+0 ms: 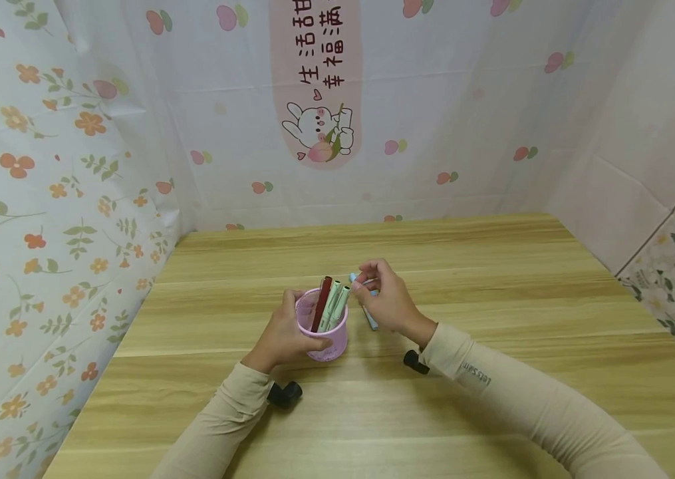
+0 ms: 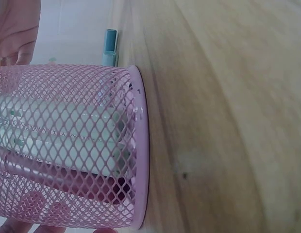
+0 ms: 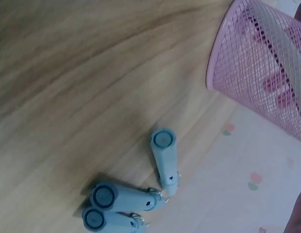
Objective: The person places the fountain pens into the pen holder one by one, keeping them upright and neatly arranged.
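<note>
My left hand (image 1: 286,332) grips a pink mesh pen holder (image 1: 329,347) round its side, and the holder stands on the table. Inside it lean a dark red pen (image 1: 322,305) and two pale green pens (image 1: 330,305). Just right of the rim is my right hand (image 1: 388,299), its fingers loosely bent, with no object visible in them. Beneath that hand lies a light blue pen (image 1: 371,319). The right wrist view shows three blue pens (image 3: 165,158) on the table, two of them side by side. The right fingertips are partly hidden.
The wooden tabletop (image 1: 493,279) meets a patterned white curtain (image 1: 463,120) at the back. Flowered cloth (image 1: 44,199) hangs along the left side. A black piece (image 1: 284,394) sits by the left wrist, another black piece (image 1: 415,361) by the right.
</note>
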`<action>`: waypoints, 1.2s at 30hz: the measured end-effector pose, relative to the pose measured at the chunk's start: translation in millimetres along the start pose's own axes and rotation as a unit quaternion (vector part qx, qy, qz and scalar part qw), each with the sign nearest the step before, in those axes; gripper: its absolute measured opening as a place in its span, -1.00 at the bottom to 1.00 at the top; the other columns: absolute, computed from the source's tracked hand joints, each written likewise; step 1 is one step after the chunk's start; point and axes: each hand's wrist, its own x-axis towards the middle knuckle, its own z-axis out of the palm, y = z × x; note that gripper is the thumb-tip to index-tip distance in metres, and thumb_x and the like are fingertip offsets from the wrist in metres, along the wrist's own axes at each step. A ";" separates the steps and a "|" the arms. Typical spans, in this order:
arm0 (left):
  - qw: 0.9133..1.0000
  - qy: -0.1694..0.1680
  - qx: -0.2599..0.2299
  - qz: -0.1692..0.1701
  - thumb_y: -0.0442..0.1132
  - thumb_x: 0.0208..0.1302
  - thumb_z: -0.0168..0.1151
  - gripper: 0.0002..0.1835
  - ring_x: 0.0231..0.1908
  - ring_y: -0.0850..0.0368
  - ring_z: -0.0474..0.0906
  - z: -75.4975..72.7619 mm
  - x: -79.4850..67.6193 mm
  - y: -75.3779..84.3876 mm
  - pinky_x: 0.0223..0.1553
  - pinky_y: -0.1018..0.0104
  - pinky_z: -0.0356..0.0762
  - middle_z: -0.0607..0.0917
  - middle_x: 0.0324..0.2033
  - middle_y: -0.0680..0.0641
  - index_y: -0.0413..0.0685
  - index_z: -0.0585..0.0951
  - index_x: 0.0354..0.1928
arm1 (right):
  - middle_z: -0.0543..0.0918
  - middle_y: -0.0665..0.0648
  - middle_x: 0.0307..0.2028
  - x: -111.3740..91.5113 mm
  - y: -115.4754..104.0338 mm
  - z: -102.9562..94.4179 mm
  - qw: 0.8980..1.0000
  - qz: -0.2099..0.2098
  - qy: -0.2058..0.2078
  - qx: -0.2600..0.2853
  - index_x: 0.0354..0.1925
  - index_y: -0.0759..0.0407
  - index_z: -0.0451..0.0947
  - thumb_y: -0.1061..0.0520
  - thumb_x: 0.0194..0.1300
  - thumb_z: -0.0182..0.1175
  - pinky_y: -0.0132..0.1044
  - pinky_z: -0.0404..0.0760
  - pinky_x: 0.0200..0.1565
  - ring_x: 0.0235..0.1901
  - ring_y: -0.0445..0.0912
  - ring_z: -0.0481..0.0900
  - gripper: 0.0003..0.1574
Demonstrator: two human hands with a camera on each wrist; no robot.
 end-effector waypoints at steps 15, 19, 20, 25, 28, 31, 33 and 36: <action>1.000 0.000 -0.002 -0.010 -0.26 -0.42 0.66 0.00 -0.11 -0.12 0.56 -0.2 -0.2 0.8 -0.06 0.04 0.54 0.57 -0.04 -0.27 -0.28 0.26 0.13 | 0.49 0.41 -0.07 14.3 10.6 -15.6 0.989 0.119 -0.020 0.090 0.11 0.42 0.36 0.21 0.48 -0.02 0.16 0.57 -0.06 -0.10 0.33 0.54 -0.66; 1.000 0.000 0.002 -0.010 -0.26 -0.41 0.65 -0.01 -0.11 -0.13 0.56 -0.2 0.0 1.8 -0.06 0.04 0.54 0.57 -0.05 -0.28 -0.29 0.26 0.13 | 0.53 0.34 -0.12 18.3 14.5 -20.0 0.989 0.125 -0.025 0.080 0.08 0.42 0.40 0.18 0.50 -0.03 0.12 0.60 -0.08 -0.11 0.32 0.54 -0.66; 1.000 0.000 0.003 -0.010 -0.26 -0.41 0.65 -0.01 -0.11 -0.14 0.56 -0.3 0.0 2.1 -0.06 0.04 0.54 0.57 -0.05 -0.28 -0.29 0.26 0.13 | 0.54 0.35 -0.12 19.2 15.6 -21.3 0.989 0.126 -0.027 0.077 0.08 0.42 0.40 0.17 0.51 -0.04 0.12 0.60 -0.09 -0.11 0.32 0.54 -0.65; 1.000 -0.001 0.005 -0.011 -0.26 -0.41 0.65 -0.01 -0.11 -0.15 0.56 -0.6 0.1 3.3 -0.07 0.03 0.54 0.57 -0.05 -0.29 -0.29 0.25 0.13 | 0.52 0.45 -0.07 23.6 23.0 -27.4 0.987 0.140 -0.042 0.067 0.06 0.41 0.42 0.11 0.52 -0.05 0.09 0.60 -0.08 -0.10 0.29 0.56 -0.62; 1.000 -0.001 0.007 -0.010 -0.26 -0.41 0.66 -0.01 -0.11 -0.13 0.56 -0.5 0.0 2.8 -0.07 0.03 0.54 0.56 -0.05 -0.29 -0.28 0.25 0.12 | 0.52 0.43 -0.07 26.5 29.7 -30.5 0.984 0.160 -0.048 0.067 0.04 0.41 0.41 0.09 0.52 -0.05 0.08 0.59 -0.05 -0.10 0.23 0.57 -0.62; 1.000 -0.002 0.004 -0.011 -0.25 -0.41 0.66 -0.01 -0.11 -0.11 0.55 -0.1 -0.1 1.9 -0.06 0.03 0.54 0.56 -0.04 -0.28 -0.28 0.25 0.13 | 0.52 0.42 -0.05 28.3 34.8 -33.3 0.980 0.176 -0.053 0.069 0.03 0.43 0.39 0.09 0.51 -0.04 0.07 0.59 -0.03 -0.08 0.24 0.55 -0.61; 1.000 -0.003 0.001 -0.013 -0.26 -0.40 0.66 -0.01 -0.10 -0.10 0.55 0.0 -0.2 1.7 -0.05 0.03 0.54 0.56 -0.03 -0.27 -0.27 0.25 0.13 | 0.52 0.43 -0.03 29.5 37.0 -34.8 0.979 0.184 -0.054 0.071 0.04 0.45 0.38 0.10 0.51 -0.03 0.07 0.59 -0.04 -0.07 0.26 0.54 -0.60; 1.000 -0.005 -0.005 -0.015 -0.27 -0.40 0.66 -0.01 -0.09 -0.10 0.55 0.0 -0.2 1.9 -0.04 0.03 0.54 0.55 -0.02 -0.26 -0.26 0.25 0.14 | 0.52 0.44 -0.03 31.5 40.6 -36.9 0.979 0.187 -0.057 0.061 0.05 0.45 0.40 0.10 0.50 -0.01 0.04 0.62 -0.08 -0.08 0.27 0.54 -0.60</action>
